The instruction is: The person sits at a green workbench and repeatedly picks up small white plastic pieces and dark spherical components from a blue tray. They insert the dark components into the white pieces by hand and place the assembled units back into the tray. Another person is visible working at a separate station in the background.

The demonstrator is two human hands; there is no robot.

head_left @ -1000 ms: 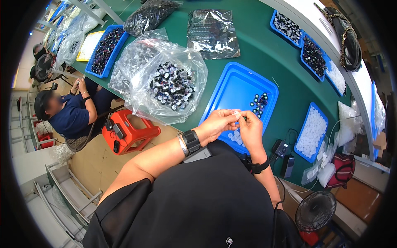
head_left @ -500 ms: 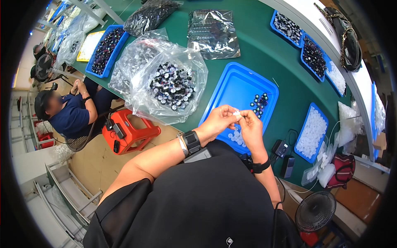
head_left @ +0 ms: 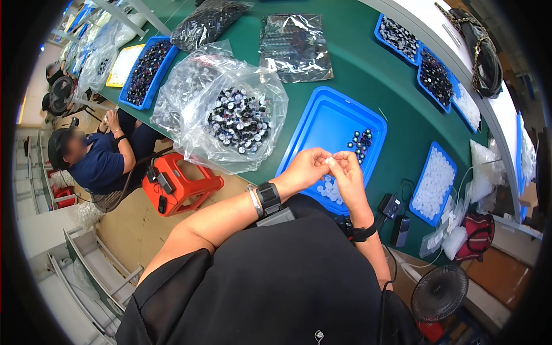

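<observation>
My left hand (head_left: 305,171) and my right hand (head_left: 347,176) meet fingertip to fingertip above the near part of a blue tray (head_left: 323,112). Between their pinched fingers is a small white plastic piece (head_left: 329,161), mostly covered by the fingertips. Both hands are closed on it. Inside the tray, just beyond my right hand, lies a cluster of shiny dark round beads (head_left: 360,141). Several translucent white pieces (head_left: 329,188) rest in the tray's near end, below my hands.
Left of the tray stands an open clear bag (head_left: 238,123) full of small dark-and-clear parts. A blue tray of white pieces (head_left: 433,184) sits at right, near black power adapters (head_left: 390,206). A red stool (head_left: 178,183) and a seated person (head_left: 103,152) are at left.
My fingers have closed in more tightly around the white piece, so less of it shows. The right fingertips have shifted slightly. The trays and bags stay as they were.
</observation>
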